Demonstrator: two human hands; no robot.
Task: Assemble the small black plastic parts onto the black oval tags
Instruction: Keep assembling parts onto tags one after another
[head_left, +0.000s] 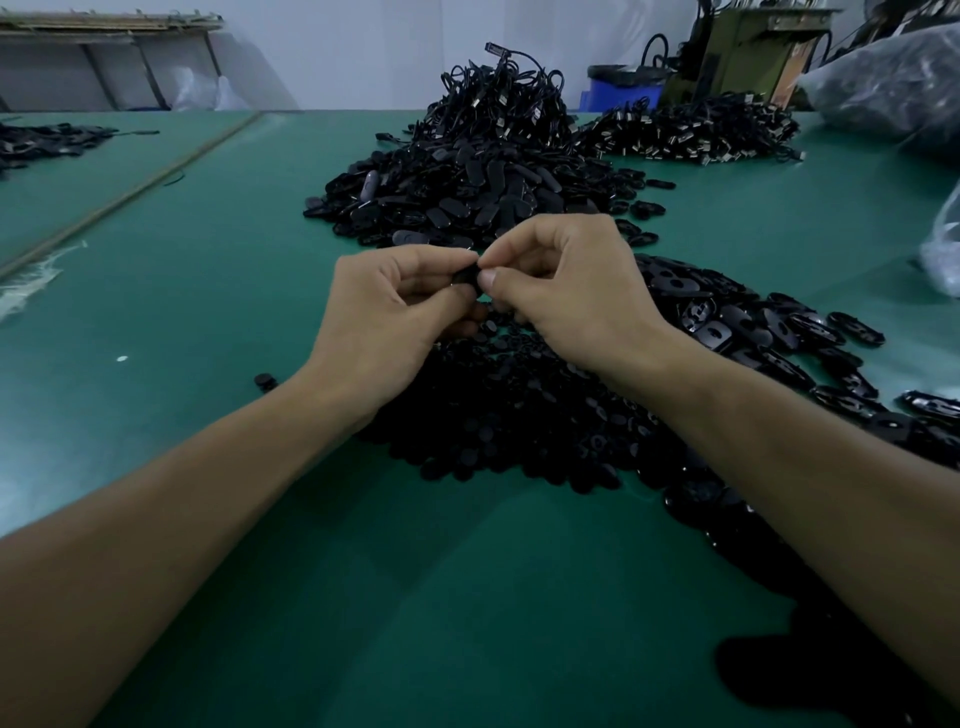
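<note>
Fingers (491, 278) of both hands are curled in and meet tip to tip. The left hand (387, 312) and the right hand (566, 291) pinch one black piece (465, 274) between thumbs and forefingers. The piece is mostly hidden by the fingertips, so I cannot tell whether it is a tag alone or a tag with a part on it. The remaining fingers of each hand are folded toward the palms.

Directly beneath the fingers and nearer the person lies a heap of small black plastic parts (509, 415) on the green table (208, 312), and both wrists hang over it. One stray part (264, 380) sits apart, left of the left wrist. To the right of the fingers, a spread of black oval tags (753, 332) runs along under the right forearm, many of them showing an opening.

Just beyond the fingertips is a larger mound of oval tags (467, 197). Behind it rises a tangle of black cords (498, 98), with a second cord pile (691, 130) far to the right. A clear plastic bag (893, 78) and a blue bin (621, 91) stand farthest back.
</note>
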